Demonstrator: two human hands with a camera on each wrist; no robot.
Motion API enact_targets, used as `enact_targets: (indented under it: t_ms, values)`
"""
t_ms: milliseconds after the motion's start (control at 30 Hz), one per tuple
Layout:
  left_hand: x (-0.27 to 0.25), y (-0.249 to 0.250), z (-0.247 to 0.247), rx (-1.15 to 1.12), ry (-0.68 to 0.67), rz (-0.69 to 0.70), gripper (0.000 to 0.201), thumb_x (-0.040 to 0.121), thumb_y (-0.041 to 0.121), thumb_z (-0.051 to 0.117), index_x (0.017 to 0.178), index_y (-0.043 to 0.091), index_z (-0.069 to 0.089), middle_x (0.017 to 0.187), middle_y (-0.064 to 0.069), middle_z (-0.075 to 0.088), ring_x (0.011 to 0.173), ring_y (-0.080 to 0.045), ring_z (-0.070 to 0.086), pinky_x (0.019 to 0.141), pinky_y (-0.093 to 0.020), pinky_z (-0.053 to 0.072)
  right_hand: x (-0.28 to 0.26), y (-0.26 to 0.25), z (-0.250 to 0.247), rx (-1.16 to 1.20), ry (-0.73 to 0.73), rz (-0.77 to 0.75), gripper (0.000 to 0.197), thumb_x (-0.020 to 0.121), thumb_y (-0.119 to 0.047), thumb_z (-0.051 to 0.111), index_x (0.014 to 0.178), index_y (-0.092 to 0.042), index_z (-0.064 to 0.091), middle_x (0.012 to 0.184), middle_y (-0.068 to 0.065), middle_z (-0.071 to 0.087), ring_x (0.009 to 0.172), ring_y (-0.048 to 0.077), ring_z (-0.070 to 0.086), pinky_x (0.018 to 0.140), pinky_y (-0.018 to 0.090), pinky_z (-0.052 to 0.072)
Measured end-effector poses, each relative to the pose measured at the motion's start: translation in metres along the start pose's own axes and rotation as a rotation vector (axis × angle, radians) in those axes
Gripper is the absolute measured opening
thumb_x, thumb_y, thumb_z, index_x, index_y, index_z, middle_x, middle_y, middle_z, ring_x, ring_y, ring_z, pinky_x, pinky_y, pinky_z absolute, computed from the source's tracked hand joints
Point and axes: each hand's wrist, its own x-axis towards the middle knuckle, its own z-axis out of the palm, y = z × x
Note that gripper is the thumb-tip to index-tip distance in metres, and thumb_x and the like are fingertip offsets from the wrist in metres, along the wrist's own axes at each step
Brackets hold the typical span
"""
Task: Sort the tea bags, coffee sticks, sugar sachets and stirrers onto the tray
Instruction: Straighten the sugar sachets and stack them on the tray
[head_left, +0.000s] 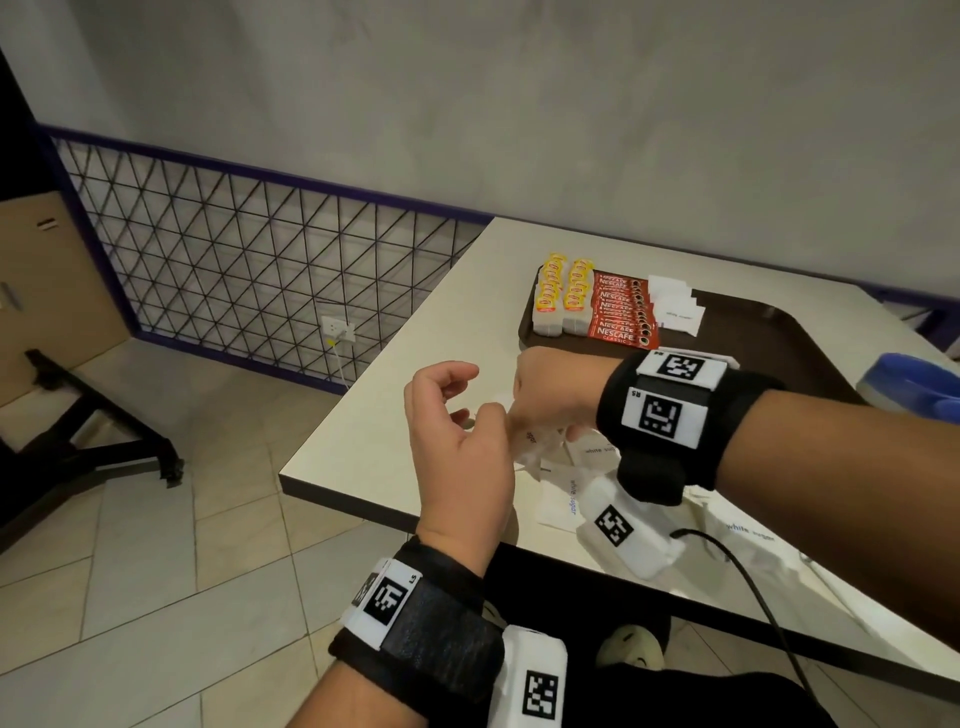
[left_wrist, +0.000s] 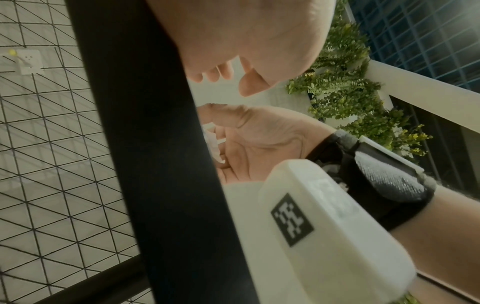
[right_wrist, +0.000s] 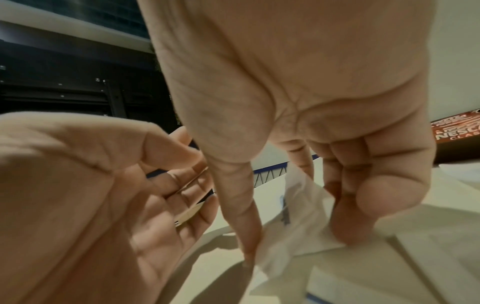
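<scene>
Two hands over table (head_left: 395, 364) near edge. Right hand (head_left: 553, 395) pinches white sugar sachets (right_wrist: 298, 222) between thumb and fingers, just above table. Left hand (head_left: 457, 441) beside it, fingers loosely curled, holding nothing. More sachets (head_left: 571, 499) loose on table. Tray (head_left: 769, 332) behind holds tea bags (head_left: 563, 299), coffee sticks (head_left: 621, 314), sachets.

A cream table (head_left: 395, 405) with a dark edge fills the right of the head view. Left of it, a black wire grid fence (head_left: 234, 270) with a purple frame runs along a grey wall (head_left: 467, 93). A white wall socket (head_left: 337, 328) with a yellow plug sits behind the grid. A cardboard box (head_left: 47, 280) and a black stand (head_left: 88, 447) occupy the tiled floor (head_left: 182, 597) at the left. At the right edge lies a blue object (head_left: 914, 379). Green plants (left_wrist: 345, 98) show in the left wrist view.
</scene>
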Motion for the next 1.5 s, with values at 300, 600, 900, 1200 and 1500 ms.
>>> enact_targets:
  t_ms: [300,600,900,1200,1500]
  values:
    - [-0.001,0.001,0.000,0.017,-0.018,-0.007,0.039,0.085,-0.006,0.056,0.104,0.028,0.056,0.116,0.007,0.057,0.115,-0.005,0.052,0.092,-0.027,0.048,0.004,0.012,-0.001,0.021,0.019,-0.112,0.052,0.074,-0.042,0.087,0.112,-0.015,0.062,0.085,-0.001,0.065,0.068,0.013,0.058,0.060,0.025,0.048]
    - [0.001,0.002,0.002,0.020,-0.107,-0.035,0.032,0.087,0.006,0.066,0.111,0.026,0.058,0.119,0.003,0.058,0.113,-0.009,0.055,0.091,-0.032,0.052,-0.002,0.027,-0.014,0.117,0.095,-0.386,0.033,0.079,-0.032,0.086,0.076,-0.019,0.056,0.069,-0.003,0.057,0.061,0.012,0.048,0.057,0.028,0.039]
    - [0.006,0.007,0.001,-0.054,-0.296,-0.076,0.011,0.091,0.021,0.073,0.093,0.010,0.074,0.084,-0.006,0.076,0.072,-0.010,0.064,0.067,-0.022,0.052,-0.017,0.052,-0.030,0.163,0.101,-0.495,0.033,0.077,-0.038,0.089,0.079,-0.018,0.062,0.076,0.005,0.063,0.065,0.012,0.052,0.061,0.036,0.044]
    - [0.004,0.008,0.000,-0.158,-0.287,-0.141,0.009,0.091,0.015,0.072,0.099,0.010,0.074,0.082,-0.011,0.077,0.070,-0.016,0.069,0.070,-0.029,0.059,-0.030,0.078,-0.024,0.638,0.059,-0.451,0.020,0.085,-0.008,0.081,0.103,-0.004,0.072,0.092,0.009,0.079,0.078,0.023,0.074,0.065,0.034,0.060]
    - [-0.002,0.012,-0.001,-0.057,-0.389,-0.127,0.015,0.088,0.014,0.075,0.102,0.017,0.077,0.085,-0.007,0.078,0.070,-0.015,0.068,0.075,-0.040,0.061,-0.032,0.091,-0.014,0.682,0.226,-0.428,0.015,0.091,-0.024,0.076,0.101,-0.014,0.072,0.062,0.005,0.069,0.048,0.016,0.059,0.046,0.026,0.046]
